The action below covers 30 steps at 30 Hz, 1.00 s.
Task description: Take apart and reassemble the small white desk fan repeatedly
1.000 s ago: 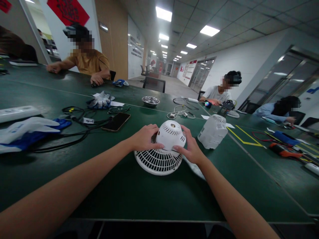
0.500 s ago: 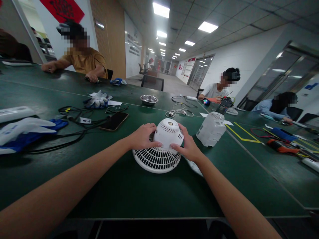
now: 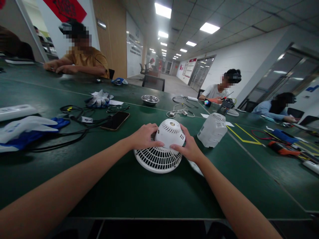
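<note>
Both my hands grip a white domed fan motor housing (image 3: 170, 132) with slotted vents and a hole on top. My left hand (image 3: 146, 136) wraps its left side, the thumb lying along the front lower edge. On the opposite side, my right hand (image 3: 188, 144) curls round it with its thumb at the front. Beneath the housing, a round white fan grille (image 3: 159, 162) lies on the green table; whether the two are joined is hidden. A pale, flat piece (image 3: 196, 167) shows partly under my right wrist. To the right stands a white boxy plastic part (image 3: 212, 130) with vents.
Left on the green table (image 3: 159, 196) are a phone (image 3: 115, 120), black cables (image 3: 77, 134) and blue-white gloves (image 3: 27, 129). A metal bowl (image 3: 150, 99) and white cable (image 3: 180, 112) sit farther back. Tools (image 3: 284, 147) lie at right. Several people sit around the table.
My hands and the housing hold nearly the same pose; the view has shifted slightly. Across the table at left, a person's hands have come together.
</note>
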Motion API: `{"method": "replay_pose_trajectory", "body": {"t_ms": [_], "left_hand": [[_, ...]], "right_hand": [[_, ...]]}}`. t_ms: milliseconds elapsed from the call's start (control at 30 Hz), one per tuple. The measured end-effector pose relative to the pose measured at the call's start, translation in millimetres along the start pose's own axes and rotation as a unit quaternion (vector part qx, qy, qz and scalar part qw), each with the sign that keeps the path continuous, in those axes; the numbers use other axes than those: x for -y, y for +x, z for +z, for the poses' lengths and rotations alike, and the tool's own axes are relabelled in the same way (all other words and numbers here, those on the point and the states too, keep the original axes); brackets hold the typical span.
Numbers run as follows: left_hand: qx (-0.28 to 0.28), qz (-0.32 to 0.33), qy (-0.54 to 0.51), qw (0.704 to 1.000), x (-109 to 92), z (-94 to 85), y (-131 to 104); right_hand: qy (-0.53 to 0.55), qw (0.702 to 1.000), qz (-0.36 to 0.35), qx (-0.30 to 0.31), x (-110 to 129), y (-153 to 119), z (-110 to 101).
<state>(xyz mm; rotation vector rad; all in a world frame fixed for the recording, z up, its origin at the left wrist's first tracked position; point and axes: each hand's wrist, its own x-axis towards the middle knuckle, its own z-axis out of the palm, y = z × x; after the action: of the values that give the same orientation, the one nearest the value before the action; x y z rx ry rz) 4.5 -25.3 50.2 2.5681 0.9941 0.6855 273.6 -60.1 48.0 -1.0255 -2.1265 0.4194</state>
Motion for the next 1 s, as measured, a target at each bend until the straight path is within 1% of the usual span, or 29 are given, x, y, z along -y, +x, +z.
{"method": "replay_pose_trajectory", "body": {"t_ms": [167, 367, 600, 733, 867, 1000], "left_hand": [[-0.002, -0.001, 0.014, 1.000, 1.5, 1.3, -0.1], [-0.004, -0.004, 0.026, 1.000, -2.0, 0.6, -0.9], [0.009, -0.003, 0.034, 0.999, 1.6, 0.6, -0.6], [-0.003, -0.007, 0.048, 0.999, -0.3, 1.7, -0.8], [-0.010, -0.005, 0.055, 0.998, -6.0, -1.1, -3.1], [-0.040, -0.004, 0.032, 0.999, -6.1, -2.4, -7.2]], "right_hand": [[0.001, 1.000, -0.009, 0.002, -0.6, 0.2, -0.9], [-0.009, 1.000, -0.013, -0.006, -1.6, -0.1, 1.1], [-0.011, 1.000, -0.011, -0.011, -1.8, -1.4, 4.4], [-0.024, 1.000, -0.017, -0.011, -0.6, -0.9, 5.3], [-0.044, 0.999, -0.022, -0.008, -0.4, -0.6, 3.2], [-0.044, 0.999, -0.010, 0.011, 0.7, -3.3, -1.0]]}}
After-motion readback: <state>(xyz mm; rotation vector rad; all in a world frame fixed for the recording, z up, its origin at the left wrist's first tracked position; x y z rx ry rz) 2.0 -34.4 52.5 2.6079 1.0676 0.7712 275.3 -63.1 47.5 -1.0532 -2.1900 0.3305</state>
